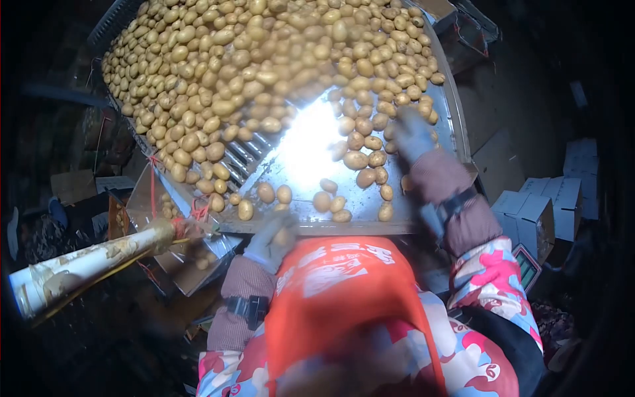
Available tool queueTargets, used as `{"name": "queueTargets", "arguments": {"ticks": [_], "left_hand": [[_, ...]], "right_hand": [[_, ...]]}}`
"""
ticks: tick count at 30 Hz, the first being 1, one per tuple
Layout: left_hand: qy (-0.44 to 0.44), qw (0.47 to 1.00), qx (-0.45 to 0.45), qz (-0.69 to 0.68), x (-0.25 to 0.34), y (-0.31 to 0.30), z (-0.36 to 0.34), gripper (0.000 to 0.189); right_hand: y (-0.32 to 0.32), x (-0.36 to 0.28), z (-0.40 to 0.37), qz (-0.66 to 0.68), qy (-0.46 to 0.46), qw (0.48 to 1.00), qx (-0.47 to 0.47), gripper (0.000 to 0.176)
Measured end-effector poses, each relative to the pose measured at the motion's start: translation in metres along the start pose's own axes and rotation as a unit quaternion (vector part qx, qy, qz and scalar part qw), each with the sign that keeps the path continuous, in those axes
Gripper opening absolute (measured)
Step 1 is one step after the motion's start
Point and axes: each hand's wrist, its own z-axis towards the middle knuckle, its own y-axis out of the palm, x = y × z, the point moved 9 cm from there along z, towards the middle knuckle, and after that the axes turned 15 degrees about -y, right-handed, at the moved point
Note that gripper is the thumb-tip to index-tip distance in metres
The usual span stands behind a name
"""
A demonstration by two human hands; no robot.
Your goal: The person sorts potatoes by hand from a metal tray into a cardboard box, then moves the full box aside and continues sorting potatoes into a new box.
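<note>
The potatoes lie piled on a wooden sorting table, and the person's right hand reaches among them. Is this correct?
Not quite: the sorting table is shiny metal, not wood, as the head view shows. The potatoes do lie piled on it, and the right hand reaches among them.

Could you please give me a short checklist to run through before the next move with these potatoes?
1. Right hand among the potatoes at the metal tray's right side: ok.
2. Left hand at the tray's front edge: ok.
3. What the left hand grips: cannot tell, blurred.
4. Both hands gloved: ok.
5. Tray middle free of glare: not ok.
</note>
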Motion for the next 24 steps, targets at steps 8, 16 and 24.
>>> {"name": "queueTargets", "arguments": {"ticks": [8,16,24], "left_hand": [[-0.162,0.942,0.081,-0.283,-0.017,-0.017,0.021,0.033],[-0.164,0.941,0.082,-0.285,-0.069,-0.075,0.066,0.037],[-0.130,0.941,0.167,-0.265,-0.021,-0.041,0.045,0.048]], "right_hand": [[0.023,0.014,0.065,-0.419,-0.128,0.897,0.058,0.056],[0.112,-0.046,-0.035,-0.082,-0.185,0.954,-0.220,0.047],[-0.134,0.064,0.215,-0.333,-0.044,0.941,0.052,0.065]]}}
